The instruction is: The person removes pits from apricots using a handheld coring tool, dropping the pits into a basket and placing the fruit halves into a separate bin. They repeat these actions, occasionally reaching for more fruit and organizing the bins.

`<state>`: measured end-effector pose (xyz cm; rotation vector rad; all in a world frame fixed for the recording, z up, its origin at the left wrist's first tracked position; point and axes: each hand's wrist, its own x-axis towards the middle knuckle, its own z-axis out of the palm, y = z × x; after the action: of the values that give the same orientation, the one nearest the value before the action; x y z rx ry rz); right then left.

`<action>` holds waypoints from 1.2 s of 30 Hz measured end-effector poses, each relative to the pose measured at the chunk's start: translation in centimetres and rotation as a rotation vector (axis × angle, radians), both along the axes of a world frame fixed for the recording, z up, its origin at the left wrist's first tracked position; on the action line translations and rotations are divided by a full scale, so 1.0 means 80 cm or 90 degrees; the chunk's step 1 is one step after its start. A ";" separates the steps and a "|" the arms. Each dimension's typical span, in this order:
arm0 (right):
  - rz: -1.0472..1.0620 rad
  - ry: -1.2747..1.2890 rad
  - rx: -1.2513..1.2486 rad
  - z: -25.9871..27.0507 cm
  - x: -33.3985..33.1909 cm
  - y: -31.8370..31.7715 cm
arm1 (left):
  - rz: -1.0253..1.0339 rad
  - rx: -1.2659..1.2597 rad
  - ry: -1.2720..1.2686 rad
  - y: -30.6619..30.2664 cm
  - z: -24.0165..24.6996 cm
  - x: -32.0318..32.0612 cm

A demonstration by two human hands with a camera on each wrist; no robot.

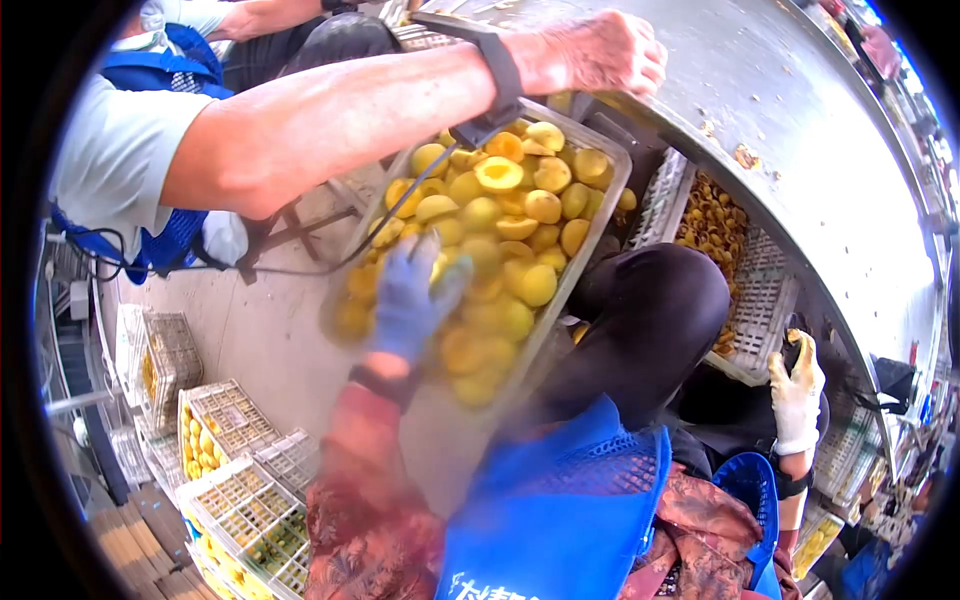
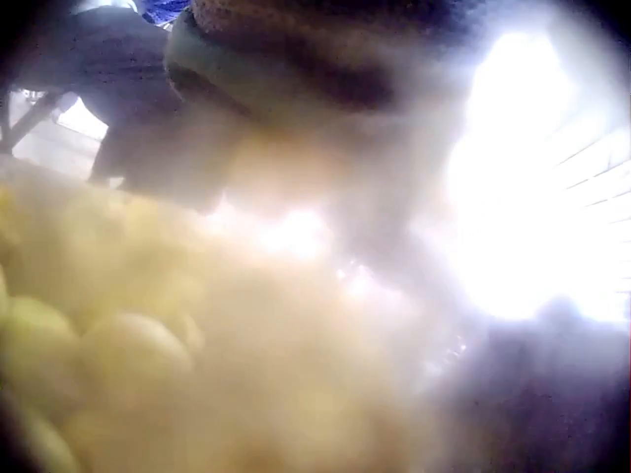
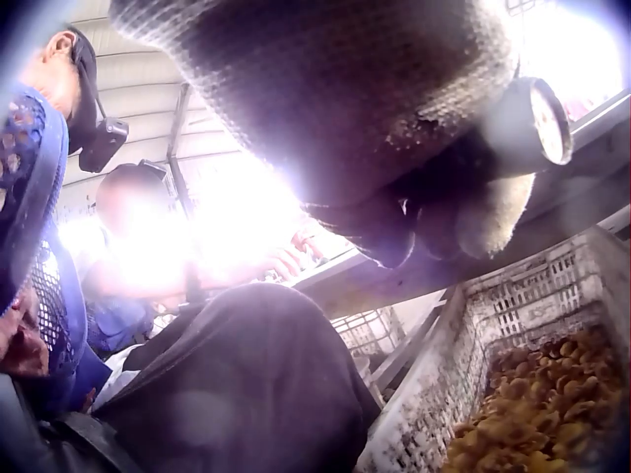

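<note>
A blue-grey glove covers my left hand (image 1: 408, 300), which is over the near left part of a crate (image 1: 622, 165) of yellow fruit halves (image 1: 480, 215). Its fingers and thumb are spread, with yellow fruit visible between them; motion blur hides any contact. The left wrist view shows blurred fruit (image 2: 133, 350) close up. At the right, my right hand (image 1: 797, 395) in a whitish glove grips a dark tool (image 1: 791, 352). The right wrist view shows this hand (image 3: 365, 108) curled round the tool's dark cylinder (image 3: 523, 123), which has a round, light-rimmed end.
Another person's bare arm (image 1: 340, 130) reaches across the crate's far side. A metal table (image 1: 790, 120) runs along the right. Below its edge stands a white crate (image 1: 770, 290) of brownish pieces (image 1: 712, 215). More crates (image 1: 235, 415) stand at lower left. My dark-clothed knee (image 1: 665, 310) is between the crates.
</note>
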<state>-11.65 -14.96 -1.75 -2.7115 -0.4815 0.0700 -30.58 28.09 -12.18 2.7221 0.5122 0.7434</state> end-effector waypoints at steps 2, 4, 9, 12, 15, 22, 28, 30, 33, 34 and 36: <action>-0.033 0.024 0.010 0.008 -0.002 0.001 | -0.035 -0.018 0.006 0.007 0.013 0.032; -0.062 0.030 0.002 0.010 -0.002 -0.003 | -0.059 -0.031 0.010 0.007 0.013 0.049; -0.113 0.057 0.020 0.009 -0.005 -0.008 | -0.088 -0.029 0.031 0.004 -0.010 0.065; -0.138 0.079 0.013 0.009 -0.004 -0.008 | -0.090 -0.018 0.029 0.006 -0.004 0.061; -0.064 -0.010 0.006 -0.003 0.000 -0.023 | -0.020 -0.022 0.008 0.034 0.001 0.032; -0.046 -0.002 0.001 -0.018 0.004 -0.027 | 0.128 0.020 0.075 0.055 0.008 -0.075; -0.028 0.004 0.011 -0.009 0.002 -0.014 | 0.067 0.028 0.076 0.005 -0.022 -0.084; -0.028 -0.011 0.008 -0.005 0.001 -0.016 | 0.040 0.032 0.076 -0.012 -0.026 -0.078; -0.029 -0.006 0.010 -0.004 -0.001 -0.020 | 0.037 0.099 0.265 -0.047 -0.102 -0.080; -0.028 0.010 0.019 -0.004 -0.002 -0.019 | 0.039 0.138 0.348 -0.057 -0.123 -0.082; -0.043 0.024 0.028 0.000 -0.003 -0.014 | 0.058 0.075 0.344 -0.070 -0.085 -0.062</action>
<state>-11.89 -16.05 -1.72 -2.6761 -0.3751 0.0912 -35.52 22.50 -18.96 3.0197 0.7266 0.0382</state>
